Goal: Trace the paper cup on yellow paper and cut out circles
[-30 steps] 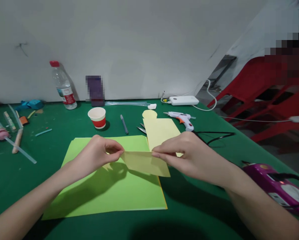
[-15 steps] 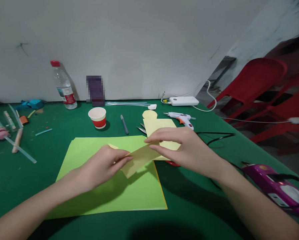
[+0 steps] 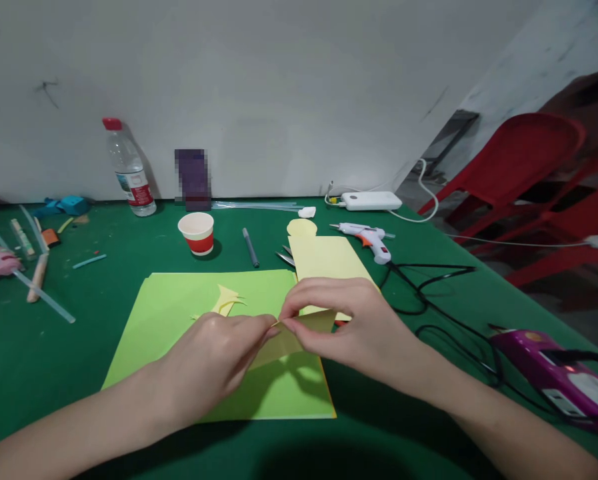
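Observation:
A small pale yellow paper piece (image 3: 299,331) is pinched between both my hands above a light green sheet (image 3: 179,307) on the green table (image 3: 79,360). My left hand (image 3: 219,360) grips its left end with closed fingers. My right hand (image 3: 343,320) pinches its top edge close beside the left fingertips. A yellow paper scrap (image 3: 227,298) lies on the green sheet just beyond my left hand. A larger yellow sheet (image 3: 326,257) lies behind my right hand.
Behind are a red-and-white paper cup (image 3: 197,233), a pen (image 3: 251,247), scissors (image 3: 284,257), a glue gun (image 3: 369,237) with black cord, a power bank (image 3: 371,201) and a water bottle (image 3: 127,170). A purple device (image 3: 553,373) sits right; glue sticks (image 3: 29,280) left. Red chairs (image 3: 519,173) stand beyond.
My hands have drawn together over the yellow piece, which is now bent rather than held flat. Both moved down and nearer. The yellow scrap on the green sheet is now uncovered.

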Tool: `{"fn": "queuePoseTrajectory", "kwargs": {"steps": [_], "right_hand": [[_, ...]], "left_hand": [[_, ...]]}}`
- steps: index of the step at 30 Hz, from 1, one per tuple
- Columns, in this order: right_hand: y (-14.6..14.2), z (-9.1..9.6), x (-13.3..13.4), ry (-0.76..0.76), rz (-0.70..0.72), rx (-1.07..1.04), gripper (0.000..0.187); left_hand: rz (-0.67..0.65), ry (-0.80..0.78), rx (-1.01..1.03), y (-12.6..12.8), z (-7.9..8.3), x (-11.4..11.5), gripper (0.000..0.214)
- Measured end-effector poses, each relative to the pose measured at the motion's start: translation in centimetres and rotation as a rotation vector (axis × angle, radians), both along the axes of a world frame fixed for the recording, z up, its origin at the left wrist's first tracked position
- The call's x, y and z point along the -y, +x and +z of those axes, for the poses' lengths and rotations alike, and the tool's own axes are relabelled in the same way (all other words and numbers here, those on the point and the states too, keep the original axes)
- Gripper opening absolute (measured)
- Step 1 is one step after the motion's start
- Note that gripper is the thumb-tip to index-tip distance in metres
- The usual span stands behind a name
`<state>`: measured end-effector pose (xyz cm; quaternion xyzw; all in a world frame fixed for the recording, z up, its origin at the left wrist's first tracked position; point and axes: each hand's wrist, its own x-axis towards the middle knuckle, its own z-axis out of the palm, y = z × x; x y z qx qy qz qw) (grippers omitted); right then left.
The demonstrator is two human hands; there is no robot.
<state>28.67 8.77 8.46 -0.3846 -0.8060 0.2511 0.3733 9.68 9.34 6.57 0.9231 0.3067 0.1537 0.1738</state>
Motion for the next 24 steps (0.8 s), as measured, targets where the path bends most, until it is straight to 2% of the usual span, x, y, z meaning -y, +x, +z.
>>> {"fn": "queuePoseTrajectory", "kwargs": {"steps": [3,7,10,12,13,16,18,21,24], "right_hand": [[1.0,0.8,-0.3,-0.012,-0.064,0.040,0.014],[3.1,1.2,-1.4,0.084,-0.165,0.124,0.013],[4.3,1.3,-2.5,0.178,-0.326,0.159,0.012],[4.5,1.4,-2.7,0.178,-0.401,0.100,0.010],[4.4,1.5,-2.6,0.140,-0.373,0.058,0.008],[3.2,1.7,-1.8,0.004,-0.143,-0.018,0.008],[2.3,1.6,-1.0,-0.016,-0.078,-0.013,0.006],[1.1,0.9,-0.2,0.068,-0.065,-0.005,0.010],[0.2,-0.1,0.3,0.216,-0.007,0.014,0.009]], "left_hand": [[0.021,0.080,0.051,-0.5,0.6,0.0,0.026],[0.039,0.122,0.075,-1.0,1.8,-0.3,0.024],[0.070,0.187,0.150,-0.9,2.4,-0.4,0.026],[0.085,0.211,0.198,-0.7,2.5,-0.4,0.028],[0.086,0.208,0.209,-0.7,2.6,-0.4,0.029],[0.094,0.162,0.204,-0.4,2.4,-0.5,0.029],[0.098,0.132,0.214,-0.4,2.1,-0.6,0.023],[0.099,0.104,0.247,-0.3,1.8,-0.7,0.025],[0.075,0.091,0.307,-0.1,1.6,-0.5,0.019]]}}
